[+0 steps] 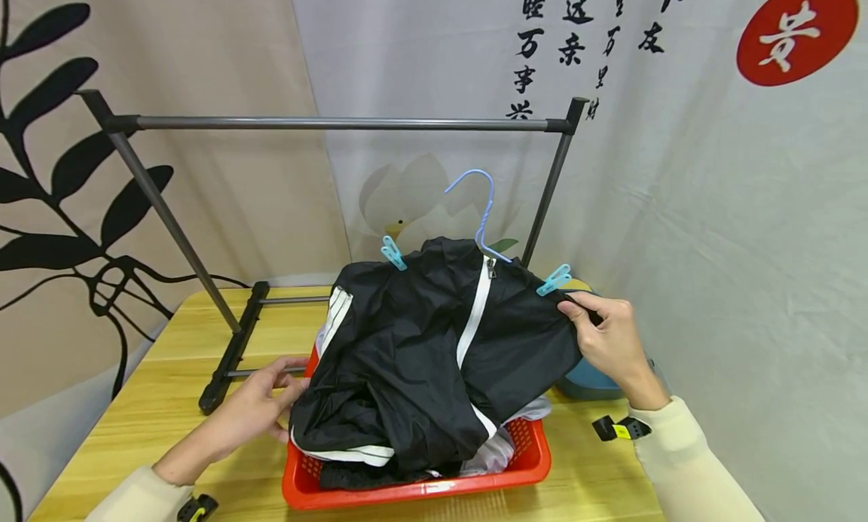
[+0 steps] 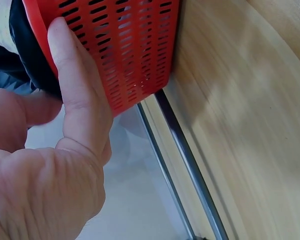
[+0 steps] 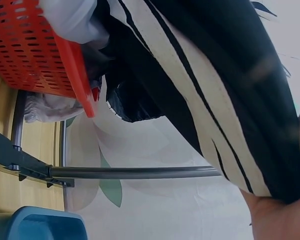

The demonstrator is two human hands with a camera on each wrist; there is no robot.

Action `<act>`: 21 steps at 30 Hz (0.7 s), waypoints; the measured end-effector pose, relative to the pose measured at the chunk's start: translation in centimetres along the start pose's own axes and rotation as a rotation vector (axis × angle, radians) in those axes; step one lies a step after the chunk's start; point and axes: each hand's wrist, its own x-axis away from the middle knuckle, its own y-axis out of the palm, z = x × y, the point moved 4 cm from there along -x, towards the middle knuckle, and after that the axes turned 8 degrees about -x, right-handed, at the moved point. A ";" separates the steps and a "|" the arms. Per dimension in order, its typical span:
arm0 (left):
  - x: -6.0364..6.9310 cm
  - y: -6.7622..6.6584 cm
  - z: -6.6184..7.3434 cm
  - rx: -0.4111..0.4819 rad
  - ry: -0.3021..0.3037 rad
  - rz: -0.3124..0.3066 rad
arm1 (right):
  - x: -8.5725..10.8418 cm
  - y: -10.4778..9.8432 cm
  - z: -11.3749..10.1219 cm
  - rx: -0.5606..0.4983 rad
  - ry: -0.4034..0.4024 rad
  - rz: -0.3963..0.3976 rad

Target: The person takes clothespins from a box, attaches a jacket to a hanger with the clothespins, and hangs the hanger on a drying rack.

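A black zip jacket (image 1: pixel 420 334) with white stripes hangs on a blue wire hanger (image 1: pixel 487 213) and lies over a red plastic basket (image 1: pixel 420 490). Two light-blue clothespins (image 1: pixel 393 252) are clipped along its shoulders. My right hand (image 1: pixel 610 341) pinches the jacket at its right side, lifting the sleeve out; the striped sleeve (image 3: pixel 205 100) runs up to the fingers in the right wrist view. My left hand (image 1: pixel 254 401) rests at the basket's left side, fingers fairly straight against the perforated wall (image 2: pixel 130 50), thumb beside the black cloth.
Behind the basket stands a grey metal rack with a top bar (image 1: pixel 339 123) and black feet (image 1: pixel 233 349) on the wooden table (image 1: pixel 122 454). A blue tub (image 1: pixel 590 379) sits behind the basket at right. Pale clothes (image 1: pixel 491 454) lie in the basket. A printed curtain (image 1: pixel 712 206) hangs behind.
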 end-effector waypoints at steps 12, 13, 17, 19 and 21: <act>0.2 -0.5 -0.4 -0.016 -0.020 -0.010 | 0.1 -0.3 0.1 -0.011 0.006 0.013; 0.3 -0.6 -0.4 -0.021 -0.018 -0.010 | 0.1 -0.3 0.1 -0.012 0.007 0.013; 0.4 -0.6 -0.4 -0.044 -0.035 0.009 | 0.0 -0.4 0.1 -0.011 0.004 0.014; 0.5 -0.7 -0.4 -0.061 -0.044 0.021 | 0.0 -0.4 0.1 -0.008 0.001 0.013; 0.6 -0.9 -0.5 -0.072 -0.054 0.035 | 0.0 -0.4 0.1 -0.003 0.000 0.009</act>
